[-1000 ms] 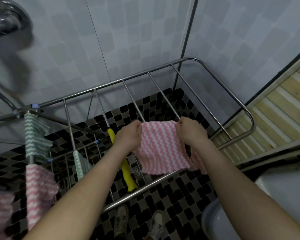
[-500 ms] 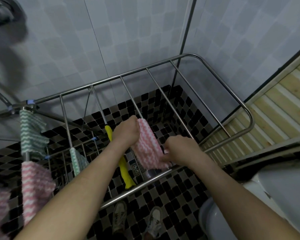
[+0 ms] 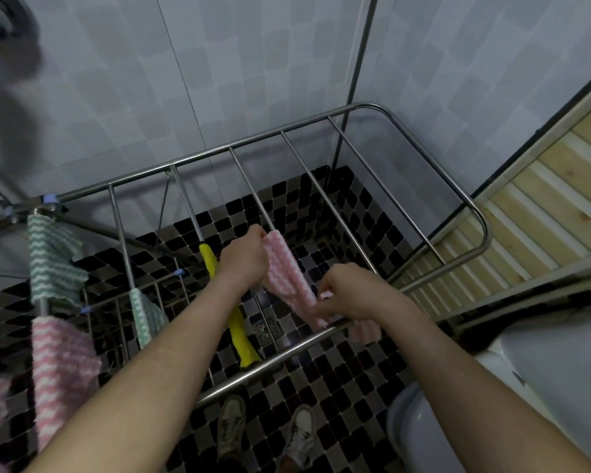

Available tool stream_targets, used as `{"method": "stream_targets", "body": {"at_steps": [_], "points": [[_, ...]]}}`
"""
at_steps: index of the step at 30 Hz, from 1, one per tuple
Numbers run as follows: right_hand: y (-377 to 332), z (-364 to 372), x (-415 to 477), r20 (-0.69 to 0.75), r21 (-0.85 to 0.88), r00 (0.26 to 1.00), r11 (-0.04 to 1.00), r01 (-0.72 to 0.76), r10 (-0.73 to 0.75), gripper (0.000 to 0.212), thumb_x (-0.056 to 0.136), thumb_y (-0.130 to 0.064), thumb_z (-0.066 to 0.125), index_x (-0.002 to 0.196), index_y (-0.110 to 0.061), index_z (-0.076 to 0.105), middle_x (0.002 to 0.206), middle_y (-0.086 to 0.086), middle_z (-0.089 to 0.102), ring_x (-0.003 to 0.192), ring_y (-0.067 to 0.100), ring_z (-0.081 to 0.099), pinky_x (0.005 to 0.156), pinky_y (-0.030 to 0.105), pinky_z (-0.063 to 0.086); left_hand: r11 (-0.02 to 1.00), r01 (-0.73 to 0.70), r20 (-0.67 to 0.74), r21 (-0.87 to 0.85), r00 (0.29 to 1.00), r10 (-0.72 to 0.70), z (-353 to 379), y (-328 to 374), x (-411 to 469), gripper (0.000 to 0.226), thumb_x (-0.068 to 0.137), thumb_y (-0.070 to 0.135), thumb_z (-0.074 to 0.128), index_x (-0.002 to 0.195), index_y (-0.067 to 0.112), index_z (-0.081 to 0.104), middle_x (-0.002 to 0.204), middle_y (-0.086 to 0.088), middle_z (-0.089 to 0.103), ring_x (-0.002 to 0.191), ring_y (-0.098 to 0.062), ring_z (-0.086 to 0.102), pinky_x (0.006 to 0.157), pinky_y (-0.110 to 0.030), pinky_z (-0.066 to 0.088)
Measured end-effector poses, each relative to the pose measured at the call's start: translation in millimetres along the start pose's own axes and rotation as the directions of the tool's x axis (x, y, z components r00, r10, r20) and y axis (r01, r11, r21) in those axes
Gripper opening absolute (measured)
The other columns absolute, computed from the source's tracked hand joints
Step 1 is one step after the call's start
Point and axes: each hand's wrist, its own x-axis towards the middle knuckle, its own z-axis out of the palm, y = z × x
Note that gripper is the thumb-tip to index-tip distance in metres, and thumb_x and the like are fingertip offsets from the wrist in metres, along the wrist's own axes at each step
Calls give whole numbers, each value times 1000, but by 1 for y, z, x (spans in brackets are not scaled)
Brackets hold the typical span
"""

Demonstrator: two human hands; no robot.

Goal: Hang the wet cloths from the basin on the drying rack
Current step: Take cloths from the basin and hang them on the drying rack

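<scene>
Both hands are on the pink cloth. The left hand has its fingers curled round the far end, pinning it on a cross rod of the drying rack. The right hand pinches the near end down at the front rail, with a flap hanging just under it. The cloth runs lengthwise along the rod, taut between the two grips. My read is that it's being spread so it sits flat and drips clear, not bunched. The rods to the left are taken: a yellow cloth on the next rod, a small green cloth beyond it, and a bigger green cloth and a second pink cloth on the rack's left section. That's likely why this rod was picked. The rods to the right are bare, so there's room for more. The basin is at lower right, near the person's shoes; only its rim shows, so I can't tell what's left in it. The room is a tight tiled corner with pale wall tiles and a black-and-silver mosaic floor. A floor drain sits under the rack, handy for drips. There's wooden slatting on the right.
</scene>
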Motion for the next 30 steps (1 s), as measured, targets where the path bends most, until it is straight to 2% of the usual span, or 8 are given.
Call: {"method": "stream_targets", "body": {"at_steps": [5,9,16,18,20,22,25,30], "points": [[-3,4,2,-1,-51,1000,999,-1,1,25,81,-41,70,75,-16,68,67,-1,65,63,15,63,54,29,45,989,-145,-180,-29,974,137,1,1,-7,37,91,14,56,127,17,50,113,-9,53,101,-26,53,75,-27,41],[-5,4,2,39,-16,999,1000,-15,16,20,86,-36,65,77,-18,67,73,1,67,69,18,66,66,33,54,919,-374,-188,-124,918,348,10,11,-15,27,95,23,54,118,15,65,103,3,44,97,-12,45,80,-23,40],[0,-25,-20,106,181,994,983,-35,16,28,85,-45,66,94,-18,63,92,-5,63,84,12,62,68,28,50,962,-273,-139,-16,953,268,20,16,-21,35,95,34,55,123,16,62,116,-3,45,113,-18,42,90,-26,38],[4,-47,-36,86,265,996,964,-21,-2,31,82,-48,68,99,-23,61,97,-8,60,89,11,61,75,30,52,957,-261,-154,-125,958,241,13,28,-30,34,95,35,55,123,19,62,115,2,47,115,-17,44,92,-25,39],[10,-67,-55,76,408,997,913,-24,-8,32,80,-44,72,105,-25,63,100,-5,62,89,13,62,82,39,58,841,-211,-2,-499,970,242,-1,43,-46,29,96,36,52,116,20,66,108,10,56,112,-15,54,90,-24,45],[15,-80,-71,63,550,997,835,-7,-34,26,84,-34,72,107,-25,65,102,3,65,86,16,64,81,41,57,627,-34,262,-778,890,373,-12,58,-68,32,96,39,49,113,20,68,108,7,68,110,-12,62,94,-28,50],[19,-89,-84,-83,754,993,646,114,-78,17,88,-17,67,105,-15,70,91,4,70,78,14,66,75,32,59,646,-54,384,-762,764,518,-11,76,-99,22,92,28,61,112,20,67,109,5,71,106,-7,65,94,-31,52],[14,-92,-83,-345,834,936,480,272,69,14,78,-15,74,90,-8,72,72,0,68,67,15,65,60,23,54,485,1,264,-875,840,474,-15,84,-116,23,93,18,60,115,13,64,106,-2,71,103,-14,67,90,-27,53]]}}
